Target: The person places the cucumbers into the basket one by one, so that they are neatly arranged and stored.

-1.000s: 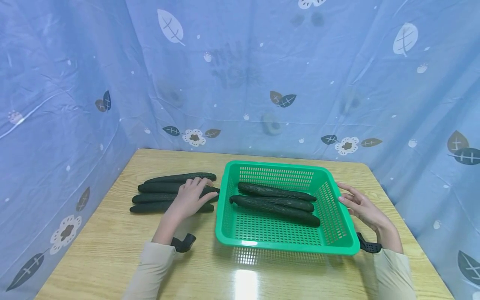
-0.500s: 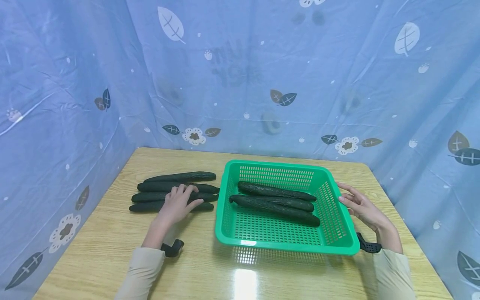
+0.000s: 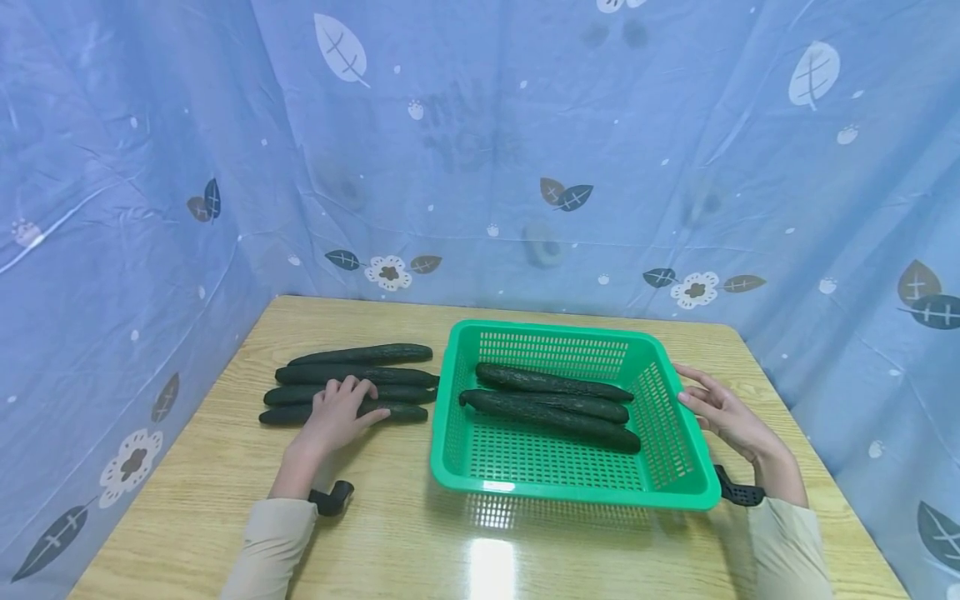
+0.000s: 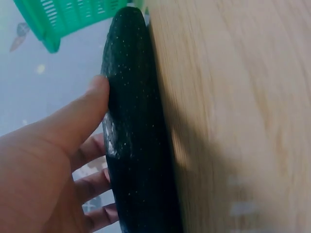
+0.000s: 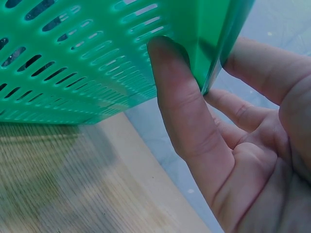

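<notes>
- Left of the basket (image 3: 577,494): a row of four dark cucumbers (image 3: 330,374) on the wooden table (image 3: 405,525).
- Directly below the left hand (image 3: 330,421), left of the basket: the front cucumber (image 4: 138,131) of that row, touched on its side by the thumb (image 4: 99,94), fingers (image 4: 95,187) reaching to its far side; cannot tell whether gripped.
- Inside the basket, well apart from the left hand: three more cucumbers (image 3: 555,419).
- At the basket's right rim: the right hand (image 3: 727,421), pinching the edge.

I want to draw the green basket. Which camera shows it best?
Head view: the green plastic basket shows its rim and inside. The left wrist view catches only part; the right wrist view, a slotted wall close up.
</notes>
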{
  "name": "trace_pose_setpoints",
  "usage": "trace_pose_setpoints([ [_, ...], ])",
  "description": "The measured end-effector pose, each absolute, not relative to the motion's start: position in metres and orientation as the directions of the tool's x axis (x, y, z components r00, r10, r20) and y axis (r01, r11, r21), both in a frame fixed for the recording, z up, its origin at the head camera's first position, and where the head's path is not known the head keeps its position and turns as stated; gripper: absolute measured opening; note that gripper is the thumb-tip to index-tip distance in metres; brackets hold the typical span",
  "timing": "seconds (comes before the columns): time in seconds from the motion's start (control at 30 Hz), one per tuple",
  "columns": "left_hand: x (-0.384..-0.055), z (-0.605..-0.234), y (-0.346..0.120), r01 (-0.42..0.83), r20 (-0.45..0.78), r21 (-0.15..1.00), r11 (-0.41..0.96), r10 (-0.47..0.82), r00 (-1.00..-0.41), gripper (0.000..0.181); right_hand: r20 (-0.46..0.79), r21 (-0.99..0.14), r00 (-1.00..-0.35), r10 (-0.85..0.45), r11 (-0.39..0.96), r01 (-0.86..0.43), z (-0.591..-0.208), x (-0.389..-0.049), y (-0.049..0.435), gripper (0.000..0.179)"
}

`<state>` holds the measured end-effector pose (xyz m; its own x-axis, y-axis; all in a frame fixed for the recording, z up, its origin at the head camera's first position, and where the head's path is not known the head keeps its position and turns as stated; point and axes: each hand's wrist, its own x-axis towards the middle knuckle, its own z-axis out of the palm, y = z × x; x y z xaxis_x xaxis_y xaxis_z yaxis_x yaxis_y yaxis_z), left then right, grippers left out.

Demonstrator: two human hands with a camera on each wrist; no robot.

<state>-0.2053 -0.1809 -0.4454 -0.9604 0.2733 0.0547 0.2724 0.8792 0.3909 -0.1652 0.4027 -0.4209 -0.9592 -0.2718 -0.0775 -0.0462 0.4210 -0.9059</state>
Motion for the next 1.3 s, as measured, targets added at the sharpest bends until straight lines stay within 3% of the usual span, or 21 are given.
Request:
trace_pose_setpoints([
  [0.23,-0.204,-0.448,-0.186,0.319,0.058,0.351,0.88,0.32,-0.946,0.044,-0.075,-0.902,-0.96,-0.271,0.428,-0.05,-0.42,-0.165,0.402,0.057],
  [0.6,-0.206,-0.455,-0.188,0.357,0.1,0.268,0.895,0.342,-0.934,0.04,-0.074,-0.901,-0.959,-0.274,0.431,-0.053,-0.42,-0.163,0.401,0.056],
  [0.93,-0.2,-0.45,-0.186,0.331,0.049,0.251,0.91,0.33,-0.943,0.039,-0.064,-0.894,-0.959,-0.276,0.444,-0.068,-0.419,-0.164,0.402,0.056],
  [1.3,-0.196,-0.431,-0.189,0.261,-0.038,0.451,0.853,0.31,-0.95,0.05,-0.066,-0.893,-0.961,-0.269,0.445,-0.063,-0.419,-0.163,0.4,0.057],
])
